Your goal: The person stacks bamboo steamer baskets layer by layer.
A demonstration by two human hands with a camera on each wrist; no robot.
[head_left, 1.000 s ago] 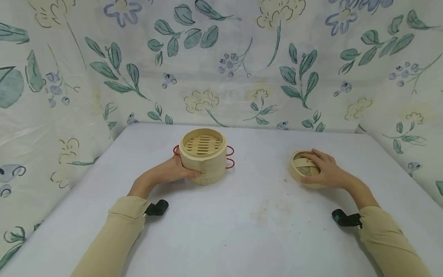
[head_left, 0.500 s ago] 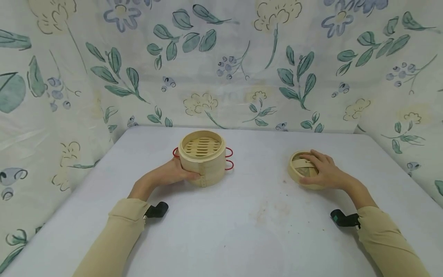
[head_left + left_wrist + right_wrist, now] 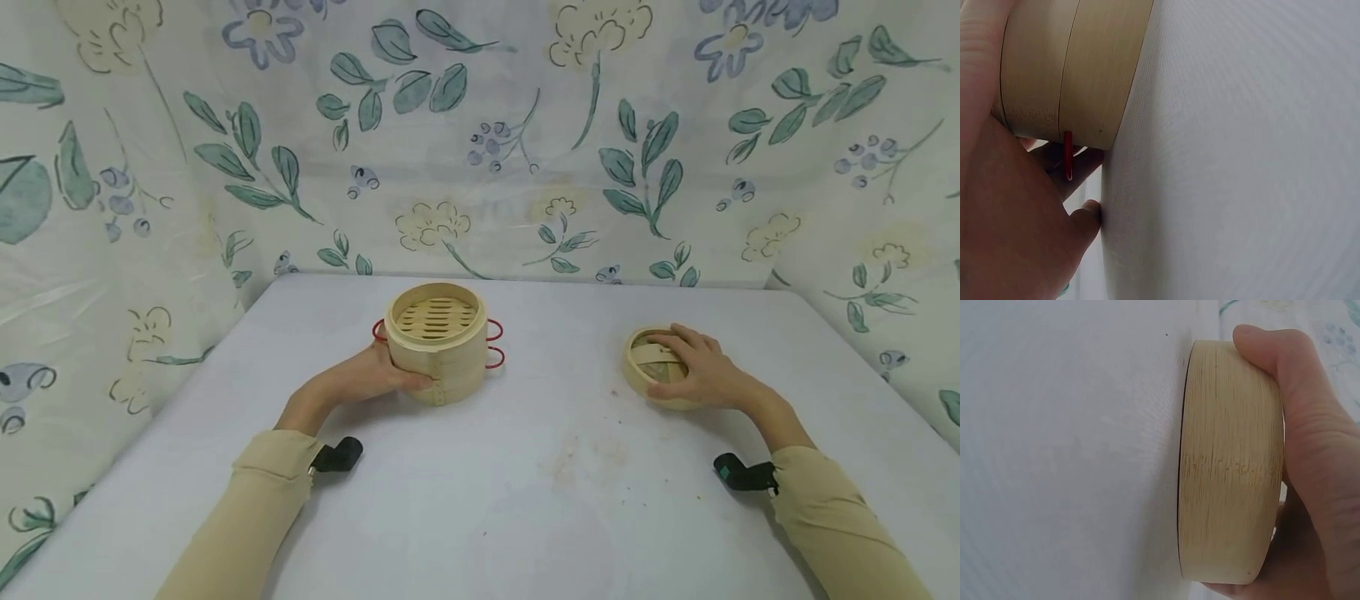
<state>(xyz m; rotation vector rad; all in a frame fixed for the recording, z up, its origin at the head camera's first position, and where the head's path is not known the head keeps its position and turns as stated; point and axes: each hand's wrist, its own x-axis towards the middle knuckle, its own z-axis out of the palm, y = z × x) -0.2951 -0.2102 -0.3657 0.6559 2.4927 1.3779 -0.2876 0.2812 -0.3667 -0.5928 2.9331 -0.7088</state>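
Note:
A round bamboo steamer point(image 3: 461, 362) stands upright on the left half of the white table, its slatted bottom showing inside the rim and red loops at its sides. My left hand point(image 3: 371, 372) grips it from the left, thumb across the front wall and the other fingers hidden behind. In the left wrist view a red loop point(image 3: 1068, 156) sticks out beside the fingers. To the right lies the bamboo steamer lid point(image 3: 656, 355), a flat band across its top. My right hand point(image 3: 703, 373) holds it from above and the right. Its plain side wall point(image 3: 1229, 469) faces the right wrist camera.
The white table point(image 3: 525, 517) carries brownish smudges point(image 3: 566, 458) and several small crumbs between the two arms. A floral curtain point(image 3: 525, 150) hangs behind and along both sides. A black wrist camera point(image 3: 337, 455) sits on the left cuff, another black wrist camera point(image 3: 742, 472) on the right.

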